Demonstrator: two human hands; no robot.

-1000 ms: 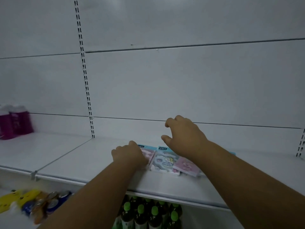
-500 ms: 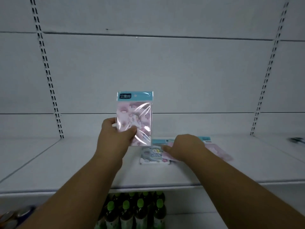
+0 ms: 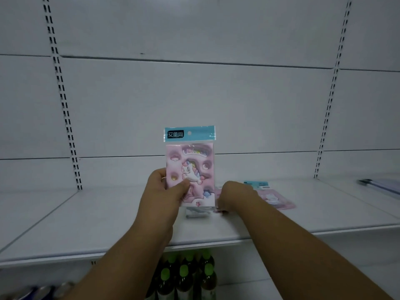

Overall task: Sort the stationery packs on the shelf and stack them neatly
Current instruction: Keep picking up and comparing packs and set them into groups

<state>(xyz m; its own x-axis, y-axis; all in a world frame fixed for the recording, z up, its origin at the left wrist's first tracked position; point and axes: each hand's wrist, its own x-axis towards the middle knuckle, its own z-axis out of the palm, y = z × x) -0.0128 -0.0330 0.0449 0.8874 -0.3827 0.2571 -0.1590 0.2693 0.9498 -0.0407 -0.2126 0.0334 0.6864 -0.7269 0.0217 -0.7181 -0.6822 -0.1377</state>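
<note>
Left hand pinches the unicorn pack upright at frame centre, thumb on its face. Right hand rests on packs lying on the shelf; grip unclear. Advice: square edges, lay flat on matching pack.

Your left hand grips a pack wrapped in clear, glossy plastic film with a teal paper-looking header. The shelf looks like smooth, matt white-painted metal. Below, the bottles show shiny dark plastic.
</note>
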